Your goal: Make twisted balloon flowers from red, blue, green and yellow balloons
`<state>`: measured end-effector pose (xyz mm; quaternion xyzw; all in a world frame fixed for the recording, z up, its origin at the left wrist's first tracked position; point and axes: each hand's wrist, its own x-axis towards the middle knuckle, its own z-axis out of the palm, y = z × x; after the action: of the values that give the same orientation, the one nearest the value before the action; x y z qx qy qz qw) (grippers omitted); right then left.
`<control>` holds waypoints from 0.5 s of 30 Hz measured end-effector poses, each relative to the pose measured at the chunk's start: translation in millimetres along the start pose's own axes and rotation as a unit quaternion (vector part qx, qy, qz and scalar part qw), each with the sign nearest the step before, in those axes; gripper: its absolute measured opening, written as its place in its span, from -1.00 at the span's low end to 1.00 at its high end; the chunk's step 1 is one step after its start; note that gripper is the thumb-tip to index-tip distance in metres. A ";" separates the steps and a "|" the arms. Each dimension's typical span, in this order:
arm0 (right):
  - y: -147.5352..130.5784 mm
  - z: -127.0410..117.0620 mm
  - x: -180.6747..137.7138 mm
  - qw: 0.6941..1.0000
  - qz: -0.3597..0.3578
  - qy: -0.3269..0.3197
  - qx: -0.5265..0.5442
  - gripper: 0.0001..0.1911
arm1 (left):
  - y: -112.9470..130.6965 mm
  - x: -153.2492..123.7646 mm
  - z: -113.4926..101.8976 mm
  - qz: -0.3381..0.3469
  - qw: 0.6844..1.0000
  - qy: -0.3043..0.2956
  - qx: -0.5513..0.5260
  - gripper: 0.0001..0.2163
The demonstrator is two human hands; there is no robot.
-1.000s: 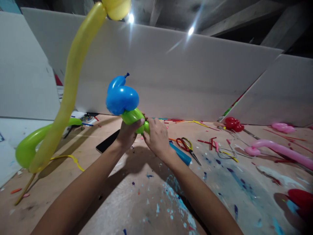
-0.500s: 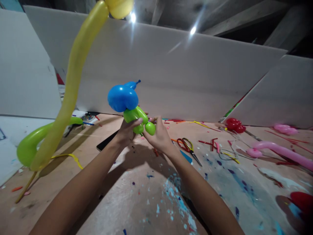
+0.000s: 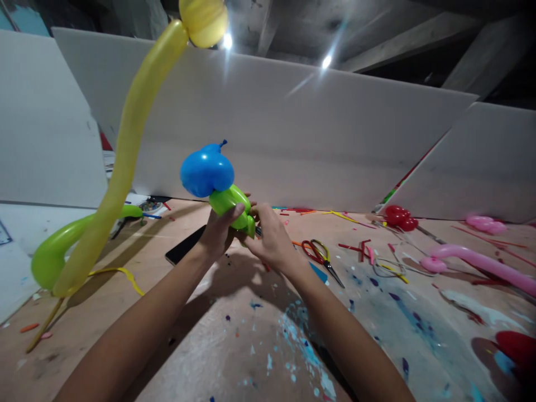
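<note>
Hands together above paint-flecked wooden table [image 3: 234, 357]: left hand [image 3: 218, 231] and right hand [image 3: 270, 240] both clamped on small green twisted balloon [image 3: 231, 205], held mid-air. Rounded blue balloon [image 3: 206, 171] joins it at 11 o'clock. Red-handled scissors [image 3: 321, 255] lie at 3 o'clock.

White foam boards [image 3: 293, 128] — paint-spattered wooden tabletop [image 3: 234, 346], dim ceiling beams [image 3: 402, 42]

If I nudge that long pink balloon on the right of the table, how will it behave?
The pink balloon is an air-filled tube, so probably very light and apt to roll or skid. It looks springy, not stiff, likely bending if lifted by one end. Fragile too: scissors and scraps lie on the table beside it, so dragging it might pop it.
</note>
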<state>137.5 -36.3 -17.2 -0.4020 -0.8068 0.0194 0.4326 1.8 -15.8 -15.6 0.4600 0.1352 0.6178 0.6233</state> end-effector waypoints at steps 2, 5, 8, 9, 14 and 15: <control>-1.2 -3.6 0.2 0.999 -0.024 -0.018 -0.010 -0.74 | -1.8 1.2 -0.9 -0.007 1.000 0.016 0.003 -0.54; -1.7 -7.1 -0.4 0.997 -0.042 -0.024 -0.052 -0.88 | -3.3 2.3 0.5 -0.009 1.000 0.025 -0.009 -0.51; -1.5 -5.0 -2.0 0.993 -0.053 -0.001 -0.102 -0.85 | -5.4 1.6 4.9 -0.010 1.000 0.011 -0.020 -0.50; -1.8 -3.1 -2.6 0.992 -0.056 0.012 -0.117 -0.84 | -6.4 1.0 6.5 -0.015 1.000 0.010 -0.016 -0.51; -5.1 5.9 -3.5 0.985 -0.071 0.088 -0.132 -0.85 | -8.7 -1.3 8.6 -0.013 0.998 0.044 0.034 -0.57; -5.1 6.0 -3.1 0.986 -0.065 0.096 -0.115 -0.85 | -7.2 -1.3 7.7 -0.009 0.999 0.040 0.035 -0.58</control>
<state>130.9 -39.9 -21.1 -0.3956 -0.7827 -0.1409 0.4593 11.9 -18.8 -17.3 0.4552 0.1862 0.6251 0.6061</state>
